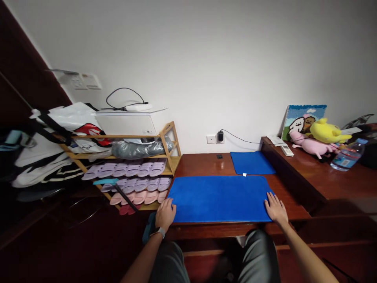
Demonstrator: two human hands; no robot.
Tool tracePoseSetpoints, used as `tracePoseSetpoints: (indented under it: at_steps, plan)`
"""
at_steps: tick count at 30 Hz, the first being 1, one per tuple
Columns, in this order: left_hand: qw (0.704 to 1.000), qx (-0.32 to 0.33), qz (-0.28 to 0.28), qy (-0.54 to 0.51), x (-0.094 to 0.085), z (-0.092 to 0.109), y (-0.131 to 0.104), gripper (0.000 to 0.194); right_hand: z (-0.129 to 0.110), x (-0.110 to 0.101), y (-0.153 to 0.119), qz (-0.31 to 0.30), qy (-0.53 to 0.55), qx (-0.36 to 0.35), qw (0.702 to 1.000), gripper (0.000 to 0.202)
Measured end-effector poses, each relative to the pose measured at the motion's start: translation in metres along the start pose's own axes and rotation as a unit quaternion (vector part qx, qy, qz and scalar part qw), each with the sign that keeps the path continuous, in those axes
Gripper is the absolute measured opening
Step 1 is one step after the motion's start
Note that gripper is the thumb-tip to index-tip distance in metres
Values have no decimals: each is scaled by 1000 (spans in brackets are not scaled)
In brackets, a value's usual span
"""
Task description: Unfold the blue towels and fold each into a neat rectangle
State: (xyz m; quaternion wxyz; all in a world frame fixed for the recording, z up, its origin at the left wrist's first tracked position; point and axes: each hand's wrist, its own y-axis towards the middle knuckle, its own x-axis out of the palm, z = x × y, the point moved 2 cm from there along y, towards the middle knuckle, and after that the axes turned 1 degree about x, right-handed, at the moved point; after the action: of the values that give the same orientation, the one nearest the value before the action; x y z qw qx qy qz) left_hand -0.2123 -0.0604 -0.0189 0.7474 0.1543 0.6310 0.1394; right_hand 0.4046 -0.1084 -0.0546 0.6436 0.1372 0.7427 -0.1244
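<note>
A blue cloth [218, 198] lies spread flat on the brown wooden table [197, 163] in front of me. My left hand [165, 214], with a watch on its wrist, rests at the cloth's left front corner, fingers laid down and gripping nothing visible. At the opposite end, my right hand [276, 209] lies with fingers apart on the cloth's right edge. Behind it is a second, smaller blue cloth [251, 163], and a small white tag [244, 174] shows at its front edge.
To the left stands a wooden rack [171, 153] with several purple slippers [129, 168] and a white box [126, 122]. A raised shelf [312, 179] on the right bears plush toys [312, 143], a remote [287, 150] and a water bottle [349, 155]. A black plug [220, 136] sits in the wall.
</note>
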Motion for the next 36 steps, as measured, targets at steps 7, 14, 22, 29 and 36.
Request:
tracePoseSetpoints:
  at_steps: [7,14,22,29,36]
  plan:
    - [996,51,-47,59,-19,16,21,27,4,-3,11,-34,33,14,999,74]
    - [988,147,-47,-8,19,89,70,41,-101,-23,16,18,50,-107,993,66]
    - [967,215,-115,-69,92,194,113,54,-283,-1,33,-38,124,-264,956,65]
    - [988,62,-141,14,107,56,139,66,-157,5,95,-43,50,-126,990,69]
    - [991,53,-118,45,101,-24,138,69,-15,12,126,-32,-14,7,999,78]
